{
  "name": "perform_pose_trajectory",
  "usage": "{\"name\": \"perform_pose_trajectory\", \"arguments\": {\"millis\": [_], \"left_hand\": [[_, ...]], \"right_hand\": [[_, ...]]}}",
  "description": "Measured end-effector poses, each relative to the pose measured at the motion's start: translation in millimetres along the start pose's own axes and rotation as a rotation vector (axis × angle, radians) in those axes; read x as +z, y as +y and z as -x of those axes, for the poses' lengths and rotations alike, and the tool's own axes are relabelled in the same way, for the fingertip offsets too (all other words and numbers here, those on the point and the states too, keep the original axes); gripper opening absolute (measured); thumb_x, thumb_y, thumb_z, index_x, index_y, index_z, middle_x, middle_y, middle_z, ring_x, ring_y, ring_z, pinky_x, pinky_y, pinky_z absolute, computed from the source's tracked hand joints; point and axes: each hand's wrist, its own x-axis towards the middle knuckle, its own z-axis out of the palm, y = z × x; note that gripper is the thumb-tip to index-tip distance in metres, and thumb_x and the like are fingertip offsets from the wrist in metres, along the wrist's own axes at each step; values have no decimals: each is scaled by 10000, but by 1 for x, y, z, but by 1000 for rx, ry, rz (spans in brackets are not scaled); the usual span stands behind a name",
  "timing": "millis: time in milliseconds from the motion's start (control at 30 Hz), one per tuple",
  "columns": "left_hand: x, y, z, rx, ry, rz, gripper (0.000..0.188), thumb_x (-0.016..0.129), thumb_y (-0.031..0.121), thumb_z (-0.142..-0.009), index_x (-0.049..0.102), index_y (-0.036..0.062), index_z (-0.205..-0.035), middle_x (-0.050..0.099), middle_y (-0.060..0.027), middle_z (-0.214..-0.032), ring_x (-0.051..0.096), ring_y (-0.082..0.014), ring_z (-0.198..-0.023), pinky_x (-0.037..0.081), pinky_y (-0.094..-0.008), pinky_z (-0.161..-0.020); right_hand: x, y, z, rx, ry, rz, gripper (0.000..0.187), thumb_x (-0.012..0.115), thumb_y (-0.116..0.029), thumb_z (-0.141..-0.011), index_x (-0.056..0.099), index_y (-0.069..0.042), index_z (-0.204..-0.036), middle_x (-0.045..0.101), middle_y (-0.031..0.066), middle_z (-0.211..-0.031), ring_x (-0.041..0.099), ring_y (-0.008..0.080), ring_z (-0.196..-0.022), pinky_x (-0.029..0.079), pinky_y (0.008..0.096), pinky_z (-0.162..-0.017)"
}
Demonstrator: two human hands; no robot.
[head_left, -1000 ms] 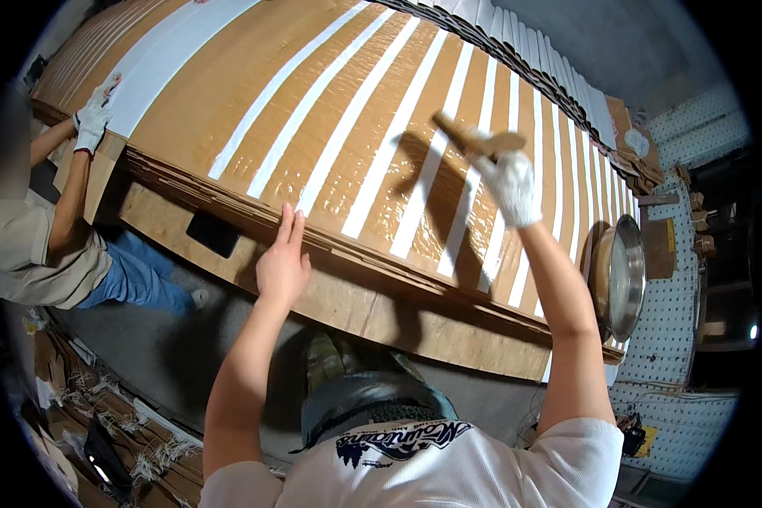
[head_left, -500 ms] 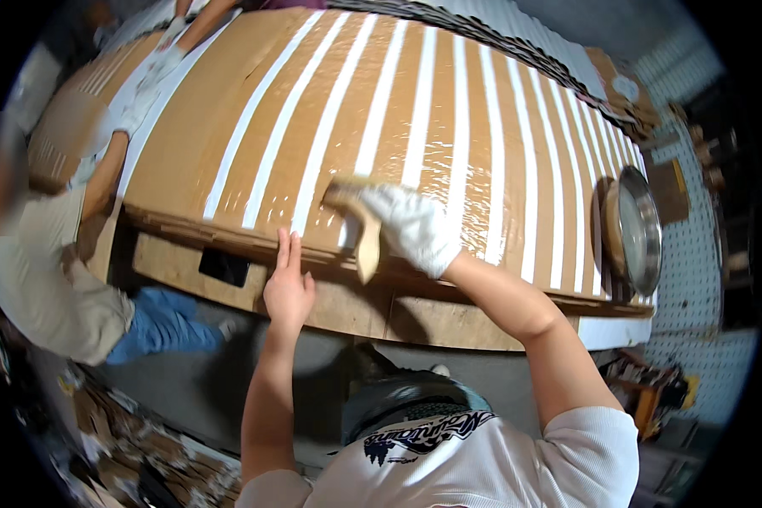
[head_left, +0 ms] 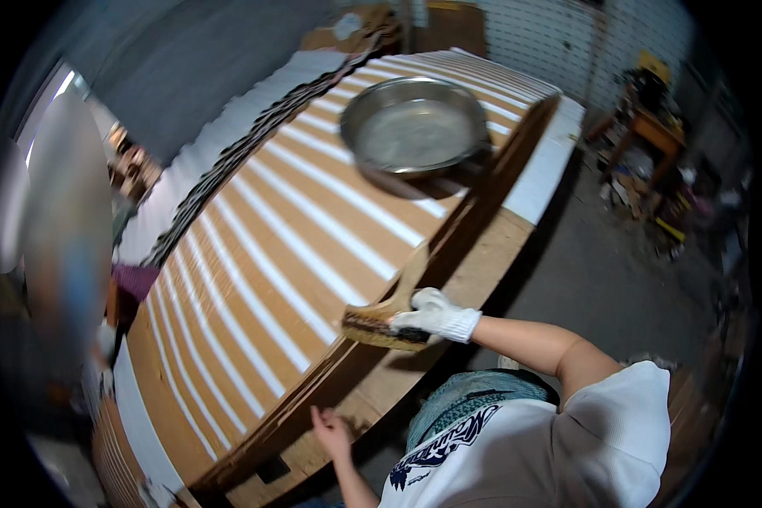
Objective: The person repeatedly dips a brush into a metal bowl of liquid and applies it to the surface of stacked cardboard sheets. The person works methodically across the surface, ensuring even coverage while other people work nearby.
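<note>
My right hand, in a white knit glove, grips a wide wooden-handled brush. The brush is just over the front edge of the stacked brown cardboard sheets, its dark and tan bristles toward me and its handle pointing away. White strips run across the top sheet. Bare and close to the sheets' front edge, my left hand has its fingers apart and holds nothing; whether it touches the edge I cannot tell.
A round metal basin with cloudy liquid stands on the sheets ahead. Beneath them is a wooden table. A co-worker's gloved hand is at the lower left. Cluttered things surround a small wooden stand at the right.
My view has swung right toward the basin. My right hand has lifted the brush off the striped sheet to its front edge and turned it. My left hand has come away from the sheet's top.
</note>
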Motion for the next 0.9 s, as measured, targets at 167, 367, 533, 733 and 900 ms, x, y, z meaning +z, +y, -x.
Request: {"name": "perform_pose_trajectory", "arguments": {"millis": [167, 367, 533, 733, 900], "left_hand": [[204, 84, 65, -172, -722, -99, 618, 648, 107, -957, 378, -12, -1500, 709, -154, -1092, 692, -183, -941, 564, -295, -820], [374, 167, 80, 167, -1184, -365, 508, 631, 239, -973, 515, 56, -1433, 717, -148, -1170, 709, -213, -1003, 549, -340, -893], [443, 248, 47, 282, -998, -314, 392, 627, 206, -974, 613, 45, -1331, 741, -130, -1061, 697, -191, -886, 554, -351, -817], [459, 341, -35, -251, -434, 474, 445, 484, 155, -952, 489, -8, -1366, 680, -132, -1041, 678, -205, -777, 582, -326, -678], [436, 350, -154, -186, 2, 704, 434, 461, 375, -1023, 507, 57, -1316, 560, -75, -979, 574, -138, -684, 512, -261, -563]], "right_hand": [[-72, 184, 103, 186, 492, -1342, 305, 685, -178, -936, 657, 68, -1113, 725, 115, -1047, 706, 182, -904, 564, 312, -796], [-143, 345, 217, 116, 932, -1837, 408, 540, -283, -1041, 517, -4, -1337, 655, 160, -1227, 674, 277, -1068, 575, 432, -934], [-207, 350, 242, 47, 932, -1880, 434, 399, -361, -1085, 494, -82, -1404, 616, 129, -1312, 635, 290, -1161, 552, 459, -991], [-269, 359, 174, 116, 769, -1836, 455, 434, -422, -1070, 520, -103, -1382, 634, 91, -1281, 648, 249, -1128, 578, 407, -926], [-324, 341, 67, 63, 543, -1917, 445, 502, -439, -1040, 572, -94, -1311, 667, 120, -1215, 678, 249, -1063, 617, 443, -847]]}}
